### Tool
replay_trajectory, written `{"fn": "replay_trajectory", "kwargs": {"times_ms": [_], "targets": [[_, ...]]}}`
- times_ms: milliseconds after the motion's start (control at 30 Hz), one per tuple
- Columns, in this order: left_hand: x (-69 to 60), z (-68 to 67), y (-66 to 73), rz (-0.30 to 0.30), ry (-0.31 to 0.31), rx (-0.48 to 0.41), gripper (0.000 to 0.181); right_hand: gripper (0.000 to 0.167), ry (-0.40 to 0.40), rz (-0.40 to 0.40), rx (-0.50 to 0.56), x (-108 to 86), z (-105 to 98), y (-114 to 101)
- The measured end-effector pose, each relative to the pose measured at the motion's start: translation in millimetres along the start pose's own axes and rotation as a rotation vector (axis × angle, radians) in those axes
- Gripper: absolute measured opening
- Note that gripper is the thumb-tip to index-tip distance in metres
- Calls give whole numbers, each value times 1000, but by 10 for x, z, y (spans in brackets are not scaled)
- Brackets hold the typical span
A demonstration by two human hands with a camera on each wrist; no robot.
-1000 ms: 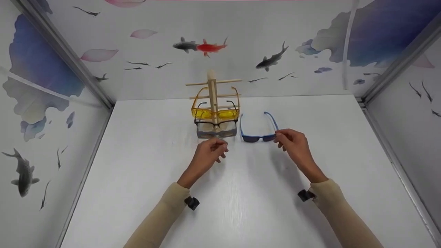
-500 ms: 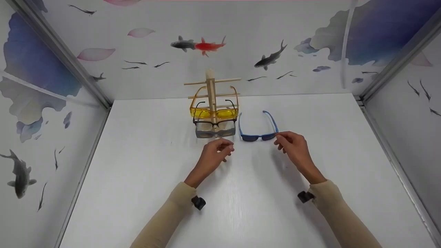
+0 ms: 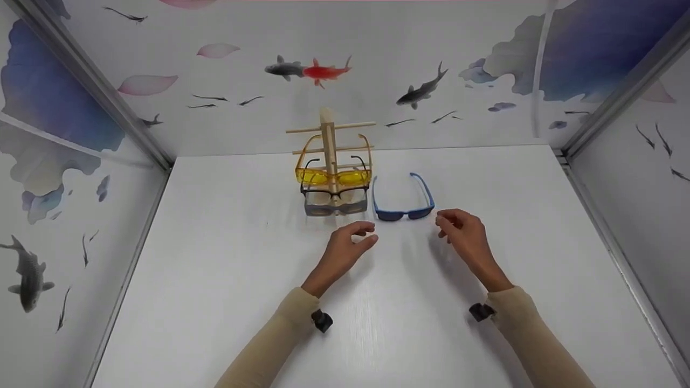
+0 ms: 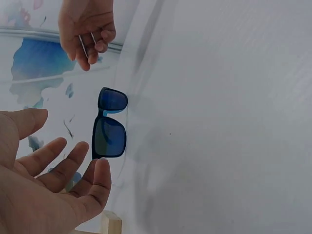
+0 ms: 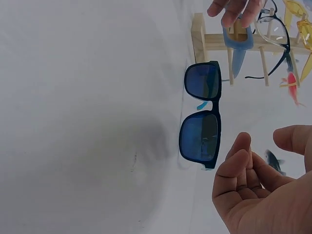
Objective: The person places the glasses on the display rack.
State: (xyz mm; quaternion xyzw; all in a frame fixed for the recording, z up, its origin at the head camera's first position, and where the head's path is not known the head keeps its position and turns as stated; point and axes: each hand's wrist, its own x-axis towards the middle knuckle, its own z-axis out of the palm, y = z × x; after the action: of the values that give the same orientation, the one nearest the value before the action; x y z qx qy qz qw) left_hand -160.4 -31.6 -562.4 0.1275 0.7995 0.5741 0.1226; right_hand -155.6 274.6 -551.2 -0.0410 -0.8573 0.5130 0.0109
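Blue-framed sunglasses [image 3: 390,216] with dark lenses lie on the white table, temples spread out toward the back wall. My right hand [image 3: 468,237] is just right of them, fingers loosely bent and holding nothing; the right wrist view shows a gap between its fingertips and the sunglasses [image 5: 197,136]. In front of the sunglasses, slightly left, is my left hand [image 3: 345,249], thumb and fingers apart with nothing between them. A wooden eyewear rack [image 3: 328,137] stands to their left, bearing yellow glasses [image 3: 353,177], black-rimmed glasses [image 3: 335,193] and grey-blue glasses [image 3: 314,208].
The rack's top crossbar [image 3: 356,125] sticks out on both sides of its post. Behind the table rises a white wall [image 3: 372,32] printed with fish and petals. Side panels with metal edge strips [image 3: 97,81] bound the table left and right.
My right hand has let go of the sunglasses' right corner and drawn slightly back. The left hand has moved right, away from the rack's front, and its thumb and fingers have spread.
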Motion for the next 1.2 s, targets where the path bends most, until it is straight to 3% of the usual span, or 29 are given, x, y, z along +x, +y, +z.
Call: {"fn": "replay_trajectory", "kwargs": {"times_ms": [400,867,1200], "targets": [[35,179,-47,-19,30,-1,58,45,55,7,-31,13,25,157],[119,311,-113,-120,68,-15,64,49,-13,91,26,75,52,279],[211,376,-140,-94,85,-43,68,56,-29,120,47,152,68,259]]}}
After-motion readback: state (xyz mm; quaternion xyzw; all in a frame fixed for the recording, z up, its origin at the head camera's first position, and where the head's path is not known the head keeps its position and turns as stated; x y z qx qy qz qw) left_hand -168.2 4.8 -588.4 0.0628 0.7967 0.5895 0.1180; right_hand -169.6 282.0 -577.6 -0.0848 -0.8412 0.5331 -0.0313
